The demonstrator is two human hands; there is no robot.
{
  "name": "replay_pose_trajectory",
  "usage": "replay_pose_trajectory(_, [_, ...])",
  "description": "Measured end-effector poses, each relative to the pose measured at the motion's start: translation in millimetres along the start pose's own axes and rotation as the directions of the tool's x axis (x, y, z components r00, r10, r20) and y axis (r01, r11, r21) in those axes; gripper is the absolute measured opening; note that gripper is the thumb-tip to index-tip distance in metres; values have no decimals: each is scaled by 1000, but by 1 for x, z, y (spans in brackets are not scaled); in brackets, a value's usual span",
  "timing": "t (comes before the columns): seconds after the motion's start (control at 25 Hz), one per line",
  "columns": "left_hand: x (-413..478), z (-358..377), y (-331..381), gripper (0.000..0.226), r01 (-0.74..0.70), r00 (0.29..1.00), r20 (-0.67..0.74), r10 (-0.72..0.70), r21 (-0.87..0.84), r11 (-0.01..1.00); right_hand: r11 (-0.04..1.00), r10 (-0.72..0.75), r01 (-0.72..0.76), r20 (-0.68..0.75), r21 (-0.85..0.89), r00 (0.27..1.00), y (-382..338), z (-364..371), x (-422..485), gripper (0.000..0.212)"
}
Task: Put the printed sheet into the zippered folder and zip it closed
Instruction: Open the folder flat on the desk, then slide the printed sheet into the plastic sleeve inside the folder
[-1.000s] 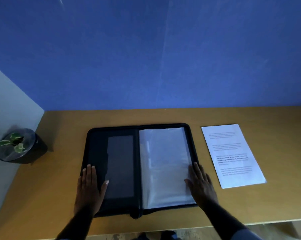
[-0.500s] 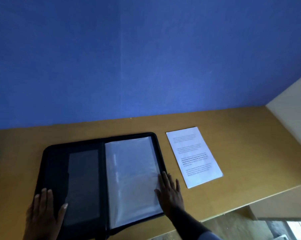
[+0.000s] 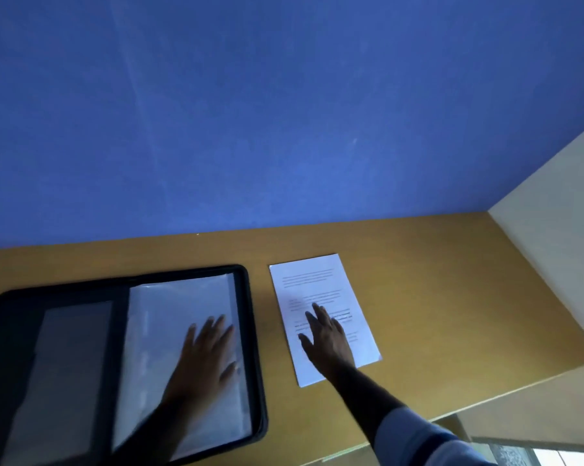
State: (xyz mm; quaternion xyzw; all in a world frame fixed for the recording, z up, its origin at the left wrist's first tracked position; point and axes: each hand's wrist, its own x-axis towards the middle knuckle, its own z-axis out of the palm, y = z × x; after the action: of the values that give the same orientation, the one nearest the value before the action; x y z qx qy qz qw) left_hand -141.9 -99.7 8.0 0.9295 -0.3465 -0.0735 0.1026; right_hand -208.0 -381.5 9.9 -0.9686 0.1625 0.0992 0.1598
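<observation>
At the lower left of the frame the zippered folder [image 3: 82, 364] lay open flat on the worktop [image 3: 452, 297], its left edge cut off by the frame. A second before, the left hand [image 3: 205, 358] had rested on the folder's dark left half; now it lay spread wide and empty on the clear sleeves [image 3: 169, 331] of the right half, pinning them down. Right of the folder, near but apart from it, the printed sheet [image 3: 321, 280] lay flat in the middle of the frame. The right hand [image 3: 327, 334], which had been at the folder's right edge, had crossed to the sheet and sat over its lower half with fingers splayed, holding nothing yet. That shift suggested the pick-up of the sheet was beginning, with insertion and zipping not yet done. Whether the right palm pressed the paper or hovered just above it could not be told. The zipper pull was not visible, and the print was too small to read.
</observation>
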Motion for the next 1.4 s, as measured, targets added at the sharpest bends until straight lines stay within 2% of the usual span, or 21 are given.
replay_pose_trajectory(0.08, [38, 14, 40, 79, -32, 999, 15, 32, -30, 999, 1000, 8, -8, -11, 0, 1000, 34, -26, 26, 61])
replay_pose_trajectory(0.2, [82, 35, 79, 109, -21, 992, 125, 26, -47, 999, 998, -35, 36, 15, -44, 999, 76, -57, 70, 69])
replay_pose_trajectory(0.36, [102, 49, 100, 124, 56, 972, 228, -55, -1, 998, 991, -81, 92, 113, -94, 990, 108, -76, 114, 85])
replay_pose_trajectory(0.56, [105, 57, 110, 126, 79, 950, 299, -92, 56, 995, 976, -126, 161, 220, -149, 967, 120, -77, 148, 91])
replay_pose_trajectory(0.8, [108, 57, 118, 127, 126, 944, 305, -125, 16, 992, 963, -153, 206, 276, -176, 949, 128, -78, 164, 94])
replay_pose_trajectory(1.16, [110, 53, 123, 126, 162, 932, 326, -157, 10, 987, 943, -217, 269, 252, -197, 943, 129, -82, 178, 86])
replay_pose_trajectory(1.32, [111, 53, 125, 126, 174, 928, 332, -167, 9, 985, 965, -201, 230, 207, -128, 957, 123, -84, 176, 77])
replay_pose_trajectory(1.4, [111, 53, 125, 126, 170, 928, 334, -166, 16, 985, 989, -145, 136, 185, 63, 972, 120, -84, 167, 72])
